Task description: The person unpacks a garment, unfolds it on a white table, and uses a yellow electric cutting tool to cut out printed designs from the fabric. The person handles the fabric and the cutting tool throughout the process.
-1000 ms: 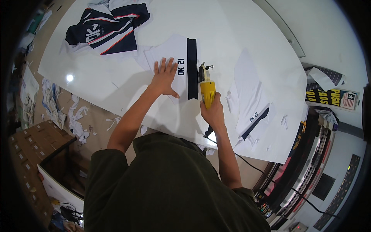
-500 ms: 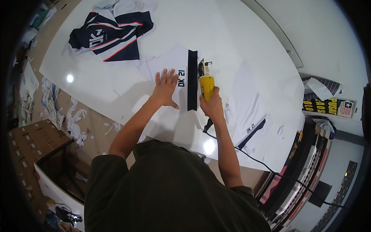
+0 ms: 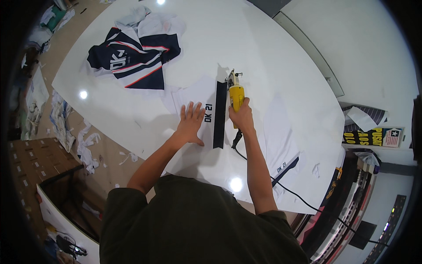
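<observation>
My left hand (image 3: pixel 190 125) lies flat with its fingers spread on a white fabric piece (image 3: pixel 200 90), just left of its dark printed lettering. A straight black band (image 3: pixel 220 119) runs along the right edge of that piece. My right hand (image 3: pixel 241 118) grips the yellow body of a handheld electric fabric cutter (image 3: pixel 237 97). Its metal cutting head stands at the far right corner of the black band. A black cord leaves the cutter's near end and passes under my right forearm.
A navy, white and red garment (image 3: pixel 140 57) lies at the far left of the white table (image 3: pixel 211 26). Another white piece with a dark edge (image 3: pixel 285 170) rests at right. Fabric scraps (image 3: pixel 88 147) and brown cartons (image 3: pixel 37 165) are on the left; rolls (image 3: pixel 340 215) stand at lower right.
The cutter in my right hand has moved away from me along the band, up to its far end. My left hand stays on the fabric. The whole view has shifted, so the table appears lower.
</observation>
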Motion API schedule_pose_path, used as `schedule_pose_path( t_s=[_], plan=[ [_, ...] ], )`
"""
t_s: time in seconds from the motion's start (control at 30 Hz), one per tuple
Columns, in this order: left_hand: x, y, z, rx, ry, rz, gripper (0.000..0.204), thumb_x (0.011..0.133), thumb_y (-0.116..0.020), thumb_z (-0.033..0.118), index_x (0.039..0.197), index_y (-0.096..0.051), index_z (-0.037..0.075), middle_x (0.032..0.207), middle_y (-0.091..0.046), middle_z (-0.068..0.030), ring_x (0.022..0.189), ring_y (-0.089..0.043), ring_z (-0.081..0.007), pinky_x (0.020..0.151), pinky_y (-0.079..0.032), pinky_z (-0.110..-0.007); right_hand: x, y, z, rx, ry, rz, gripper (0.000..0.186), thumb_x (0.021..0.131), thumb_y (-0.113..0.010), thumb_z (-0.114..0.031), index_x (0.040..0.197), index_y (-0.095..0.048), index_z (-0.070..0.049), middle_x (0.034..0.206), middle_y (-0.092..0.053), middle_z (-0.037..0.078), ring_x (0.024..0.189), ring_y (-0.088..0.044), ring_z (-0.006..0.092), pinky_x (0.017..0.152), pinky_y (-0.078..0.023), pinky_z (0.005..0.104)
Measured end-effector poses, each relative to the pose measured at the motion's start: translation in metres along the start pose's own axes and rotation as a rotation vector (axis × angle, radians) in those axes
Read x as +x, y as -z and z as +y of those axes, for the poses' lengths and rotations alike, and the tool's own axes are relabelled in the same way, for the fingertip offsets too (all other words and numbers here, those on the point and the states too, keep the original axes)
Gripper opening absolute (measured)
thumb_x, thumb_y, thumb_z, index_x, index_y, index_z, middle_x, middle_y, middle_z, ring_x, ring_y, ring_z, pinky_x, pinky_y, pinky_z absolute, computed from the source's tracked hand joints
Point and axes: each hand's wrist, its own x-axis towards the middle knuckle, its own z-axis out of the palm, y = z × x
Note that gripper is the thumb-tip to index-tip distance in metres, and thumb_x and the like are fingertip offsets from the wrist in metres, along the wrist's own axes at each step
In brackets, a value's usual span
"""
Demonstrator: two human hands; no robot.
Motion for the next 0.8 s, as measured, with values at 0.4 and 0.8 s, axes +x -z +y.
schedule_pose_path(
  t_s=[0.4,0.8],
  plan=[
    [0.104,-0.007,0.048,-0.005,0.283,0.198,0.103,0.084,-0.070,0.062,0.157,-0.034,0.000,0.165,-0.022,-0.0317,0.151,-0.018,-0.0558,0.117,-0.014,-0.075,-0.018,0.052,0.050,0.234,-0.180,0.179,0.065,0.087,-0.071,-0.034,0.130,-0.046,0.006,0.100,-0.070,0.034,0.092,-0.072,0.0466,0.080,-0.057,0.0491],
    [0.073,-0.049,0.114,-0.144,-0.279,0.248,0.066,0.100,-0.060,0.038,0.149,-0.045,-0.003,0.161,-0.033,-0.0272,0.152,-0.028,-0.0431,0.125,-0.021,-0.056,-0.139,0.127,0.131,0.354,-0.447,0.355,0.065,0.088,-0.071,-0.028,0.136,-0.044,0.007,0.099,-0.071,0.026,0.083,-0.074,0.0319,0.077,-0.057,0.0414]
  ],
)
